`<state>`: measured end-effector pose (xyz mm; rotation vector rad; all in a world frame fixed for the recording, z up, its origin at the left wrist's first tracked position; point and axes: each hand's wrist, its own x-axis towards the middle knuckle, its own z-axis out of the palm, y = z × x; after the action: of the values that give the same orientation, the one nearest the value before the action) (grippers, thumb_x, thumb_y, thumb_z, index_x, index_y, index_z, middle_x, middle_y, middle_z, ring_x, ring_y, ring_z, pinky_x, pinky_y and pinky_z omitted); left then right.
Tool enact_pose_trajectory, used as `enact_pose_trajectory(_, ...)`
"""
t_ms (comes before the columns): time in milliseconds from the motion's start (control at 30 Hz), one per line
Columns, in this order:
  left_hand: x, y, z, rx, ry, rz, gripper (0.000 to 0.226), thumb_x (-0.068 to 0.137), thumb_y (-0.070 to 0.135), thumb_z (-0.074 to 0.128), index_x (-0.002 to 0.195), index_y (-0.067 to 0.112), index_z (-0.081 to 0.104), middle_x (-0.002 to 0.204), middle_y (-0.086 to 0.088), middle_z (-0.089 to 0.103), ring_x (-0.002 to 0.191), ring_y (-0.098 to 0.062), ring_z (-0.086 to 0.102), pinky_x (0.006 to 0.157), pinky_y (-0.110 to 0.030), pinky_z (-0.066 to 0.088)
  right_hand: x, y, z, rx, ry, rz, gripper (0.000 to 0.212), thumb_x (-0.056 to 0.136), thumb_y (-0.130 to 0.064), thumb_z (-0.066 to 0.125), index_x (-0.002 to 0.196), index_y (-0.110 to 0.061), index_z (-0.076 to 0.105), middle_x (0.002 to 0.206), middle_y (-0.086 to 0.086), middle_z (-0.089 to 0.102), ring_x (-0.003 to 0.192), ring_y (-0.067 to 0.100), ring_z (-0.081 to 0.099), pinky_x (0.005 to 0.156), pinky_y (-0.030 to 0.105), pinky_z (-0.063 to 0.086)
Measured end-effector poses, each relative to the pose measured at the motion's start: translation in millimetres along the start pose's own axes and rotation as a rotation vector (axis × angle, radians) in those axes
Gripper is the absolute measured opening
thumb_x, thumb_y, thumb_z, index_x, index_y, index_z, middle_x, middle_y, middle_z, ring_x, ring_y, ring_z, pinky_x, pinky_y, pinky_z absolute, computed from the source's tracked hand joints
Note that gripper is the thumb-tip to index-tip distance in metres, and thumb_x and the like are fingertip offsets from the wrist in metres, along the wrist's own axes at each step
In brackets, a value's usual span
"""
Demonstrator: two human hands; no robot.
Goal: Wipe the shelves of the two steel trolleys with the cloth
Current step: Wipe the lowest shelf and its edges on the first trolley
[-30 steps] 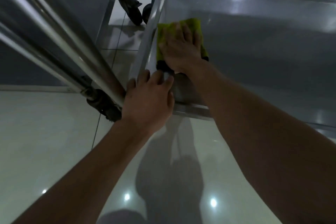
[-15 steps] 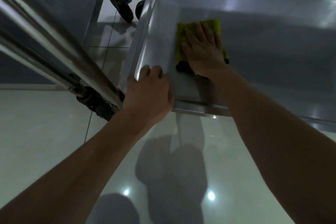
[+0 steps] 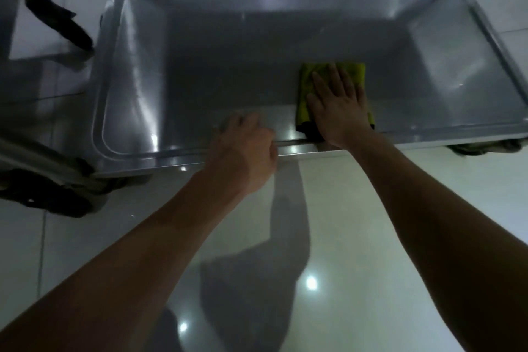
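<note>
Floor point(image 3: 371, 237) of pale glossy tiles fills the lower part of the view from above, with small bright reflections of lights and dark shadows on it. Standing on it is a steel trolley, whose low shelf point(image 3: 228, 71) is a wide rectangular tray with a raised rim and rounded corners; upright posts rise from its two far corners. At the left edge, part of a second trolley point(image 3: 37, 151) shows, with a slanted steel bar and a dark caster point(image 3: 57, 194) near the floor. Another dark caster point(image 3: 65, 23) sits further back on the left. Two bare forearms reach in from the bottom. The left hand point(image 3: 245, 151) rests on the near rim of the shelf, its fingers curled over the edge. The right hand point(image 3: 340, 106) lies flat with fingers spread, pressing a yellow-green cloth point(image 3: 305, 88) onto the shelf floor, right of centre and close to the near rim. A dark edge of the cloth shows beside the wrist.
</note>
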<state>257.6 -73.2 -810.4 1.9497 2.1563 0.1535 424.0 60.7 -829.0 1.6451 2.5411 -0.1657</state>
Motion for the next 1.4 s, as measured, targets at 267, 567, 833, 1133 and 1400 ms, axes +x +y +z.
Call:
enact_pose_trajectory(267,-10.0,-1.1,1.4,-0.029,-0.062,-0.002,0.036,0.101,0.036,0.042,0.131,0.026,0.059,0.149,-0.005,0.037,0.148,-0.032,0.02,0.115,-0.061,0.025,-56.9,-18.0,1.5,0.068,-0.044,0.03,0.059,0.107,-0.045,0.017,0.161,-0.029,0.001,0.168,0.004,-0.014,0.155,0.022,-0.013,0.124,0.05,0.0)
enact_pose_trajectory(567,-22.7,-5.0,16.4,-0.054,-0.004,0.016,0.042,0.098,0.036,0.045,0.138,0.025,0.051,0.153,-0.008,0.032,0.15,-0.037,0.013,0.118,-0.065,0.014,-102.4,-36.2,-4.7,-0.009,-0.192,0.036,0.06,0.107,-0.048,0.016,0.16,-0.033,-0.007,0.167,-0.002,-0.017,0.155,0.021,-0.013,0.124,0.049,0.001)
enact_pose_trajectory(833,-44.4,-18.2,-0.8,0.008,-0.21,0.073,0.088,0.078,0.042,0.07,0.154,0.03,0.026,0.163,-0.004,0.016,0.151,-0.038,0.008,0.118,-0.061,0.018,-94.5,-51.3,-35.0,-0.145,-0.508,0.015,0.073,0.106,-0.041,0.032,0.159,-0.023,-0.014,0.166,0.005,-0.021,0.154,0.031,-0.014,0.121,0.059,0.006)
enact_pose_trajectory(1133,-22.9,1.0,12.3,-0.034,-0.013,-0.111,0.039,0.094,0.044,0.044,0.127,0.029,0.057,0.149,-0.004,0.039,0.146,-0.033,0.024,0.112,-0.066,0.024,-90.9,-27.3,10.3,-0.079,-0.114,-0.15,0.061,0.106,-0.047,0.017,0.16,-0.027,-0.005,0.168,0.002,-0.014,0.154,0.025,-0.013,0.123,0.052,-0.002)
enact_pose_trajectory(1400,1.3,65.1,27.9,0.078,0.119,-0.274,0.045,0.101,0.044,0.035,0.123,0.014,0.059,0.137,-0.01,0.051,0.13,-0.034,0.043,0.103,-0.051,0.04,-86.8,14.6,17.7,-0.013,0.119,-0.333,0.055,0.106,-0.042,0.018,0.159,-0.027,0.022,0.168,0.002,0.013,0.155,0.023,0.009,0.123,0.051,0.007)
